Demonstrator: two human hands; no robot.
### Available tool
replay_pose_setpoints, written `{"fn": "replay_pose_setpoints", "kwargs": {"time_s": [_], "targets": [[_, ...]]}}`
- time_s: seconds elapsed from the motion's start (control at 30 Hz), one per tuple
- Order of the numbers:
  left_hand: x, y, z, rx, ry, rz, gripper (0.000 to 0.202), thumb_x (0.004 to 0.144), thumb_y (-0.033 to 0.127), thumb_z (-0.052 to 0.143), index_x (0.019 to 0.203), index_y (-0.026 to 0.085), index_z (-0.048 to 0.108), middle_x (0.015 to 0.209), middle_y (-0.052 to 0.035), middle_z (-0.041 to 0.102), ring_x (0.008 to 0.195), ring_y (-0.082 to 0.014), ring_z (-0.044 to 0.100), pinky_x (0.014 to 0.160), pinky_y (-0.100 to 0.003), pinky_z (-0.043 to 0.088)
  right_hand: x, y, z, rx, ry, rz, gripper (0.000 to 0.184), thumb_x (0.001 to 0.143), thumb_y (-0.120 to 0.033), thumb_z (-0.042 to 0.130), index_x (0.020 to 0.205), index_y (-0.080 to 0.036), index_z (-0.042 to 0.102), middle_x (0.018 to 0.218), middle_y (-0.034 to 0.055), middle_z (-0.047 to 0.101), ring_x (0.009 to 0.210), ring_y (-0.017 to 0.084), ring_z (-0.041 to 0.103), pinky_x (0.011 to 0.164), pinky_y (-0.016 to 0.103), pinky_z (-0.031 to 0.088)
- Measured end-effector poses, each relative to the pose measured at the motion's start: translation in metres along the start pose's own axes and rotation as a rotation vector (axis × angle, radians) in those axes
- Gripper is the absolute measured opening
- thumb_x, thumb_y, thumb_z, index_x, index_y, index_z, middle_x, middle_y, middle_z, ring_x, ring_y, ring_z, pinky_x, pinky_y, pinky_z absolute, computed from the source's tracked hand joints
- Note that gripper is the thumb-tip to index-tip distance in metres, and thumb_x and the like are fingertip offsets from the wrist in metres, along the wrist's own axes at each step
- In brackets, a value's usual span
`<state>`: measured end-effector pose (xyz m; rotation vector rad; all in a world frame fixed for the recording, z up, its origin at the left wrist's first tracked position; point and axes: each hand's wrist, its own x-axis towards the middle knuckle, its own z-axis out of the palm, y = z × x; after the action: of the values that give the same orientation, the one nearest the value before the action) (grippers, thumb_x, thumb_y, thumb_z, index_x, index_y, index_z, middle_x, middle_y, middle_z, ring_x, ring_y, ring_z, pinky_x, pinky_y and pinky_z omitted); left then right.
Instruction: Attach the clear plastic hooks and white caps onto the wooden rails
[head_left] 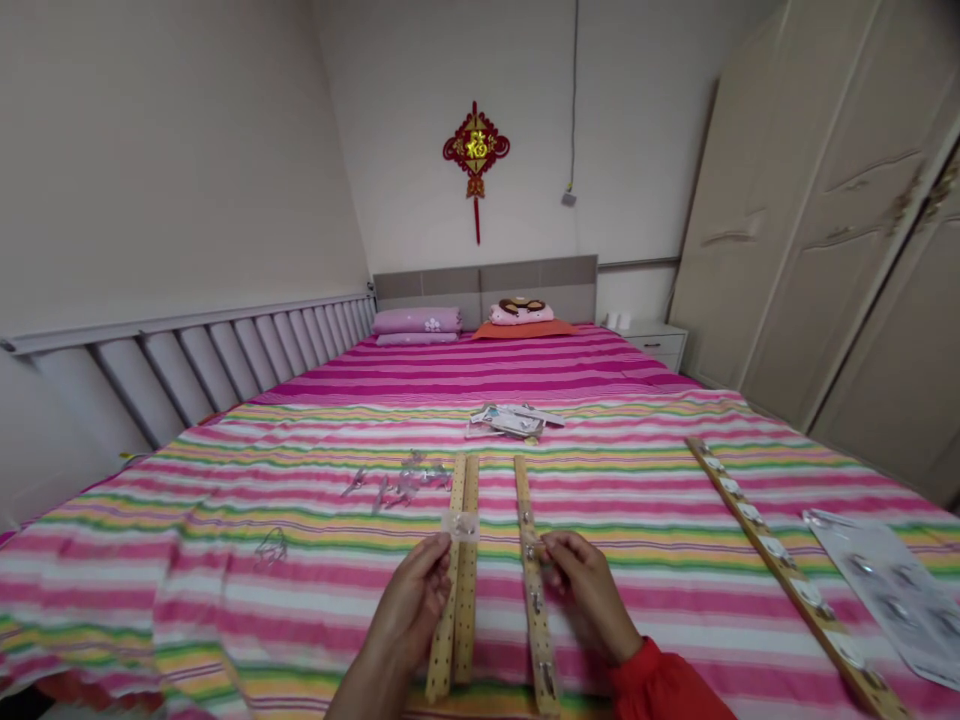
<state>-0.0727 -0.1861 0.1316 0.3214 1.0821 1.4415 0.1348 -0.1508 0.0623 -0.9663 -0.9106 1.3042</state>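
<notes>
Our left hand (409,610) lay at the lower middle of the view, its fingers (436,556) curled closed on a clear plastic piece (461,526) that sat across a pair of side-by-side wooden strips (457,570). Those strips, drilled with rows of small holes, ran upright under the fingers and just to their right. Our right hand (589,590), in a red sleeve (660,685), came in from the other side, its fingers (559,552) closed in a pinch at the edge of a single wooden strip (534,610), on a small clear part (531,547) too small to make out well. More small fittings (535,600) sat along that strip below the fingers.

Between our two hands there was only a narrow gap, with the strips lying near each other. Ahead of the left fingers lay a loose cluster of clear and metal pieces (397,480), and farther left a lone clear piece (270,548). Beyond the fingers, a pile of papers and cards (514,420) rested on the striped bedspread (645,520). Well right of the right fingers lay a long strip fitted with round pieces (780,565), beside a printed sheet (885,590).
</notes>
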Motion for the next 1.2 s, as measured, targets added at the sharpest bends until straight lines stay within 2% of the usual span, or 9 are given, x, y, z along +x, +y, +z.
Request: {"fn": "replay_pose_setpoints", "kwargs": {"time_s": [0.1,0.2,0.4,0.5,0.67,0.83,1.0,1.1,1.2], "targets": [[-0.009,-0.020,0.019,-0.188,-0.077,-0.091,0.011,0.079,0.005,0.061,0.080,0.015,0.064,0.067,0.0004,0.064,0.053,-0.0052,0.060,0.045,-0.012,0.047,-0.022,-0.017,0.016,0.013,-0.127,0.012,0.032,0.068,-0.047,0.071,0.065,-0.017,0.063,0.045,-0.0045,0.051,0.037,0.007,0.039,0.040,0.020,0.029],[-0.019,-0.043,0.033,-0.287,-0.068,-0.121,0.014,0.081,0.004,0.058,0.086,0.016,0.064,0.073,0.0004,0.067,0.056,-0.0044,0.061,0.047,-0.011,0.047,-0.039,-0.030,0.028,0.048,-0.167,0.031,0.030,0.065,-0.044,0.075,0.071,-0.016,0.066,0.046,-0.0056,0.051,0.038,0.006,0.040,0.040,0.019,0.029],[-0.036,-0.082,0.052,-0.353,-0.301,-0.162,0.011,0.085,0.013,0.055,0.079,0.013,0.065,0.071,-0.0028,0.067,0.059,-0.0094,0.062,0.054,-0.020,0.051,-0.053,-0.048,0.034,0.131,-0.057,0.003,0.032,0.055,-0.041,0.082,0.068,-0.015,0.068,0.049,-0.0040,0.057,0.037,0.005,0.041,0.039,0.019,0.032],[-0.039,-0.093,0.057,-0.413,-0.306,-0.193,0.009,0.084,0.013,0.057,0.081,0.014,0.066,0.075,-0.0037,0.068,0.064,-0.0100,0.063,0.056,-0.019,0.050,-0.054,-0.050,0.032,0.124,-0.023,-0.025,0.032,0.055,-0.042,0.081,0.065,-0.015,0.068,0.044,-0.0044,0.055,0.037,0.005,0.042,0.039,0.019,0.033],[-0.039,-0.101,0.059,-0.453,-0.266,-0.215,0.009,0.083,0.012,0.058,0.082,0.014,0.067,0.078,-0.0045,0.068,0.068,-0.0103,0.064,0.060,-0.019,0.052,-0.055,-0.047,0.027,0.148,0.022,-0.042,0.031,0.056,-0.042,0.081,0.061,-0.016,0.064,0.044,-0.0040,0.056,0.036,0.005,0.041,0.037,0.018,0.032],[-0.042,-0.105,0.060,-0.452,-0.313,-0.204,0.008,0.081,0.012,0.061,0.084,0.015,0.068,0.082,-0.0051,0.070,0.070,-0.0103,0.064,0.062,-0.019,0.052,-0.057,-0.045,0.026,0.181,0.056,-0.034,0.033,0.054,-0.042,0.081,0.068,-0.016,0.066,0.046,-0.0049,0.055,0.037,0.005,0.041,0.037,0.017,0.032],[-0.040,-0.107,0.058,-0.411,-0.333,-0.194,0.012,0.077,0.014,0.066,0.089,0.016,0.070,0.085,-0.0047,0.071,0.073,-0.0102,0.065,0.065,-0.018,0.052,-0.057,-0.048,0.027,0.106,0.106,-0.043,0.032,0.055,-0.042,0.079,0.067,-0.017,0.064,0.047,-0.0045,0.054,0.039,0.008,0.043,0.039,0.019,0.034],[-0.040,-0.105,0.055,-0.370,-0.337,-0.215,0.013,0.076,0.016,0.068,0.089,0.015,0.070,0.084,-0.0050,0.071,0.074,-0.0103,0.064,0.061,-0.016,0.049,-0.056,-0.049,0.025,0.006,0.113,-0.113,0.028,0.058,-0.041,0.076,0.067,-0.018,0.063,0.052,-0.0021,0.057,0.047,0.012,0.049,0.045,0.022,0.039],[-0.041,-0.100,0.053,-0.300,-0.336,-0.234,0.017,0.077,0.027,0.068,0.090,0.015,0.071,0.088,-0.0062,0.071,0.078,-0.0117,0.064,0.065,-0.018,0.049,-0.054,-0.049,0.020,-0.148,0.127,-0.272,0.021,0.065,-0.037,0.072,0.067,-0.018,0.064,0.058,-0.0009,0.057,0.050,0.012,0.047,0.047,0.023,0.038]]}}
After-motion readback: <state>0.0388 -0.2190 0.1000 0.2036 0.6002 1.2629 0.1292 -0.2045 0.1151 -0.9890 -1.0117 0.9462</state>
